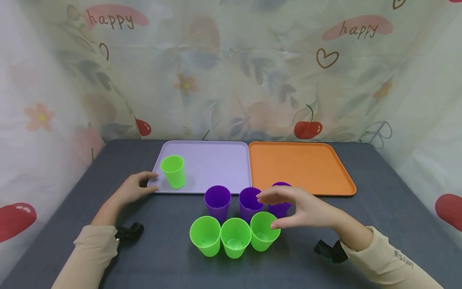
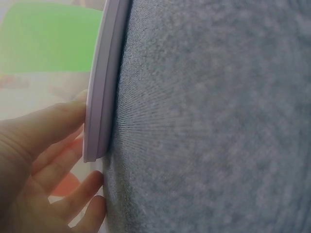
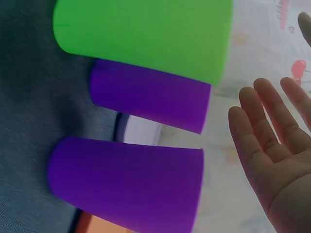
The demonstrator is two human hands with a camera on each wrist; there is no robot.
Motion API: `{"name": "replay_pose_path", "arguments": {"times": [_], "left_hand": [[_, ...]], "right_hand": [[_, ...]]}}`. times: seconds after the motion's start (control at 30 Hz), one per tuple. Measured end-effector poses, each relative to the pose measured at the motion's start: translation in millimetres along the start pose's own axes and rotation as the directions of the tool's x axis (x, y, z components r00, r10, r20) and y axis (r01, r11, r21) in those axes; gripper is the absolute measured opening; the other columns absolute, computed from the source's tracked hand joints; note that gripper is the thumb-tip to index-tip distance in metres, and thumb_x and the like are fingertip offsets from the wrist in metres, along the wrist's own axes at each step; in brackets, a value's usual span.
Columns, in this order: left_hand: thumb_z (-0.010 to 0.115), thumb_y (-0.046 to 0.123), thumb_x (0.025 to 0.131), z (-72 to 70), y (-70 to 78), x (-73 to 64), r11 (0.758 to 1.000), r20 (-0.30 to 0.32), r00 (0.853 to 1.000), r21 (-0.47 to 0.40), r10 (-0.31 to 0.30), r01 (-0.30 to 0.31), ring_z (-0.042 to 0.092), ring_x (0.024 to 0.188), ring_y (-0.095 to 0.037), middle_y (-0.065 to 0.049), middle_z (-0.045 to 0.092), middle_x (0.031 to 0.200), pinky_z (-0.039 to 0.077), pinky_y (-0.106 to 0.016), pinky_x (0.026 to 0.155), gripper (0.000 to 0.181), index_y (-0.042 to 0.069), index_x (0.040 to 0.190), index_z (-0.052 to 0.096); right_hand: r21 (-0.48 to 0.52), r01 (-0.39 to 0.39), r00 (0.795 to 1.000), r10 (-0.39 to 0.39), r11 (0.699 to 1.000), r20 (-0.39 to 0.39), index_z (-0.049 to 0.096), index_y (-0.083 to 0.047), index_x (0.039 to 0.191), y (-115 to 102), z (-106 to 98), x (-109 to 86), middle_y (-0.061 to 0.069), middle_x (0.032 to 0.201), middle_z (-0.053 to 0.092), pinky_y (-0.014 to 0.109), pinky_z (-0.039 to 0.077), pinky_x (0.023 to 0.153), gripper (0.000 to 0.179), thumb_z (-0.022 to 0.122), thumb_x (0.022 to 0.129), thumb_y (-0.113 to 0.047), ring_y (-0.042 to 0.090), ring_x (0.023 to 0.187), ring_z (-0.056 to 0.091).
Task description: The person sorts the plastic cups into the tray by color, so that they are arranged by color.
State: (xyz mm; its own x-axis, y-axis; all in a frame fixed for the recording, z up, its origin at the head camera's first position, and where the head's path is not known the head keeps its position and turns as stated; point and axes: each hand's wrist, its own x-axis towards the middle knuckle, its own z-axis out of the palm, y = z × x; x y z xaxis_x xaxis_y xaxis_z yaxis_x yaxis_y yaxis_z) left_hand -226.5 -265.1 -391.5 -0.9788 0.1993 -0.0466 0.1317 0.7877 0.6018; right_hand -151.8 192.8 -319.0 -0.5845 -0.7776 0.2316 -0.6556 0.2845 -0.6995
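Note:
My left hand (image 1: 131,188) touches the left rim of the lavender tray (image 1: 216,166) near its front corner, fingers loosely extended. A green cup (image 1: 174,172) stands upright on that tray, just right of the fingers. Over the right end of two rows of cups hovers my right hand (image 1: 310,208), its thumb and fingers spread with nothing held. The front row is three upright green cups (image 1: 235,239) side by side. Behind them stand three purple cups (image 1: 217,204); the rightmost purple cup (image 1: 279,210) is partly hidden by the right hand.
An orange tray (image 1: 296,164) lies against the lavender tray's right side at the back of the dark grey table (image 1: 159,261). Patterned cloth (image 1: 231,80) hangs behind and at both sides. Black straps (image 1: 332,251) are on both wrists.

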Motion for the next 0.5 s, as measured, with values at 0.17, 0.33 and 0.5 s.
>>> {"name": "replay_pose_path", "arguments": {"times": [0.17,0.33,0.5], "left_hand": [[0.066,0.026,0.086,0.2,-0.6,-0.2,1.000,-0.003,1.000,0.002,0.000,0.000,0.045,0.119,-0.041,-0.026,0.051,0.131,0.035,-0.058,0.102,0.051,0.000,0.128,0.053],[0.066,0.028,0.087,0.0,0.1,-0.2,1.000,0.000,1.000,-0.003,-0.008,0.008,0.044,0.121,-0.042,-0.026,0.050,0.132,0.033,-0.058,0.102,0.052,0.000,0.128,0.053],[0.066,0.027,0.087,0.1,-0.8,-0.2,1.000,-0.001,1.000,-0.007,-0.005,0.005,0.043,0.122,-0.042,-0.026,0.050,0.132,0.033,-0.059,0.103,0.052,0.000,0.129,0.053]], "right_hand": [[-0.025,0.017,1.000,-0.017,1.000,-0.017,0.054,-0.007,0.125,3,8,-8.5,0.013,0.118,0.062,0.026,0.050,0.091,0.056,0.077,0.076,-0.021,0.019,0.108,0.062],[-0.043,0.063,0.998,-0.064,0.997,-0.027,0.054,-0.005,0.124,4,14,-10.5,0.012,0.119,0.062,0.025,0.049,0.091,0.059,0.079,0.074,-0.023,0.015,0.107,0.060],[-0.055,0.057,0.998,-0.059,0.997,-0.028,0.054,-0.005,0.124,3,18,-11.5,0.009,0.119,0.061,0.025,0.050,0.089,0.060,0.079,0.074,-0.025,0.014,0.107,0.059]]}}
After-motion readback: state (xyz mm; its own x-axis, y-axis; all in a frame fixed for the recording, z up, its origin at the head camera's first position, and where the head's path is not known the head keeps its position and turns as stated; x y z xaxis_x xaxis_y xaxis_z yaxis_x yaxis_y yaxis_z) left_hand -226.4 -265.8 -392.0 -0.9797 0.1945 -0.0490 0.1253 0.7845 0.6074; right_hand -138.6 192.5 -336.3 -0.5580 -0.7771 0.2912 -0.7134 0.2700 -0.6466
